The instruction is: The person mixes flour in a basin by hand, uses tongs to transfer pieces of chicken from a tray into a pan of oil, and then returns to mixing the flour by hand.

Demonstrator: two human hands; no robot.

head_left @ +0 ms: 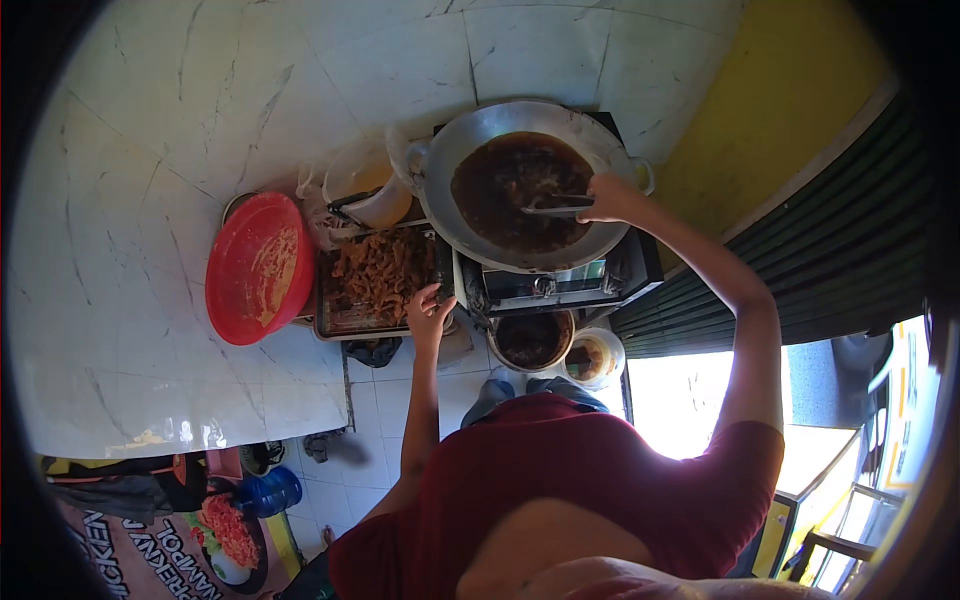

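Big metal wok, top middle of frame, on stove: looks heavy, full of dark hot oil, best held by side handles. Tray of fried pieces left of it: crisp, light.

Right hand closed on utensil handle over oil. Left hand open, fingers spread, touching tray edge.

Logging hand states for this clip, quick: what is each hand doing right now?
Left hand: open, fingers spread at the edge of the tray of fried pieces, holding nothing.
Right hand: closed on the utensil in the wok.
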